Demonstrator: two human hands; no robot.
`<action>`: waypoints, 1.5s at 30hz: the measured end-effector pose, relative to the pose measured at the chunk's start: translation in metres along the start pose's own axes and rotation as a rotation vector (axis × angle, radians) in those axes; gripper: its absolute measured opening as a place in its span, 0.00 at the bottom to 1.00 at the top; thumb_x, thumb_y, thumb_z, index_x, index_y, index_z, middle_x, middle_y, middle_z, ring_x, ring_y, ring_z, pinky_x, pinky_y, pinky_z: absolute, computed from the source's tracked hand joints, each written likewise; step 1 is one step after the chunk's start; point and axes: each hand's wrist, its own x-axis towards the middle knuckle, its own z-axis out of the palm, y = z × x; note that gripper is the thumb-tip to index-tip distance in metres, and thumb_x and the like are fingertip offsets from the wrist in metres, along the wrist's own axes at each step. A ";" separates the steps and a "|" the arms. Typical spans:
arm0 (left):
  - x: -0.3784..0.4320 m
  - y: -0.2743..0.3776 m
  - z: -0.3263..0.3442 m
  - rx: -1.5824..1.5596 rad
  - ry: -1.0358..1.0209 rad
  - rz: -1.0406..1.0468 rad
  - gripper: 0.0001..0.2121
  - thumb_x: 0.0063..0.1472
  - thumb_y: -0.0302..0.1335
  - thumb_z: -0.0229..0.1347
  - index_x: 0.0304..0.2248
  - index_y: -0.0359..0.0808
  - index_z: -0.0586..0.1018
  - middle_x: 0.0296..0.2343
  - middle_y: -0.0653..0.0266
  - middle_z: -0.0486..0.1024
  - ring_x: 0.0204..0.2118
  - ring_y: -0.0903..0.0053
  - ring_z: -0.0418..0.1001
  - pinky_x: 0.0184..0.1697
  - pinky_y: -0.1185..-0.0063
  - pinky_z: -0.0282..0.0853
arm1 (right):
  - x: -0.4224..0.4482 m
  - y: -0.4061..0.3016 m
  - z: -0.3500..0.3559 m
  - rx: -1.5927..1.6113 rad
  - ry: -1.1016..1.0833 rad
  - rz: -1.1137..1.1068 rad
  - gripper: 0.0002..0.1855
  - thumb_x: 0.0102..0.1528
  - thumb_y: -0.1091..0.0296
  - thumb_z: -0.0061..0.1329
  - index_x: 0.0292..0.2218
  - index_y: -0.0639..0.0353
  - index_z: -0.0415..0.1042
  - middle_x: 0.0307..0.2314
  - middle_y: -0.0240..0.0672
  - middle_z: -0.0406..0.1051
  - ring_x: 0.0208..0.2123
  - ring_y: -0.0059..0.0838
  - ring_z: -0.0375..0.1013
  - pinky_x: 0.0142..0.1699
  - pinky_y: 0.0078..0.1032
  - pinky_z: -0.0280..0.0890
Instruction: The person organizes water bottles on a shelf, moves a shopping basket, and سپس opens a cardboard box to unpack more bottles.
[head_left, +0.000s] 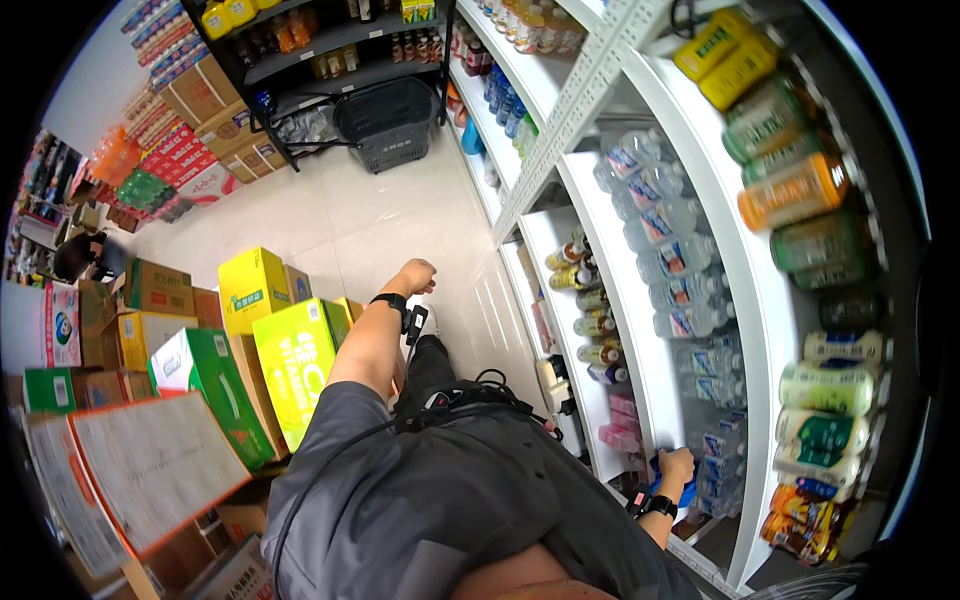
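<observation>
My left hand (416, 277) hangs over the pale tiled floor with its fingers curled in and nothing visible in it. A black watch-like band and a small strapped device sit on that wrist. Over at the right, my right hand (677, 466) grips a blue cloth (686, 493) at the edge of a white shelf (661, 405). Clear water bottles (679, 259) stand in rows on this shelf, and the lowest ones are close beside the cloth. Part of the cloth is hidden behind my hand and wrist.
Stacked cartons crowd my left, including a yellow-green carton (300, 367) and a green-white carton (214, 390). A black shopping basket (390, 142) stands ahead by a dark shelf rack (352, 64). Packaged drinks (825, 390) fill the upper right shelf. A person (94, 255) is far left.
</observation>
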 end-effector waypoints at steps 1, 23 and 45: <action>0.013 0.005 -0.017 -0.007 -0.008 0.002 0.15 0.60 0.30 0.44 0.43 0.30 0.73 0.30 0.52 0.77 0.24 0.68 0.76 0.23 0.76 0.70 | -0.001 -0.019 -0.007 -0.005 0.008 0.006 0.27 0.46 0.49 0.54 0.42 0.61 0.73 0.44 0.48 0.71 0.46 0.46 0.71 0.50 0.38 0.66; 0.144 0.120 -0.321 -0.179 0.243 -0.095 0.13 0.60 0.31 0.46 0.42 0.34 0.74 0.26 0.60 0.76 0.23 0.77 0.74 0.25 0.80 0.67 | -0.001 -0.535 -0.117 0.298 -0.217 -0.955 0.22 0.52 0.54 0.49 0.42 0.62 0.72 0.33 0.56 0.73 0.38 0.52 0.73 0.45 0.38 0.66; 0.331 0.094 -0.779 -0.021 0.517 -0.238 0.22 0.57 0.37 0.50 0.43 0.25 0.71 0.32 0.52 0.73 0.34 0.66 0.71 0.31 0.68 0.69 | -0.163 -0.974 -0.202 0.398 -0.167 -1.108 0.17 0.54 0.57 0.48 0.39 0.61 0.72 0.24 0.49 0.73 0.28 0.47 0.74 0.37 0.37 0.67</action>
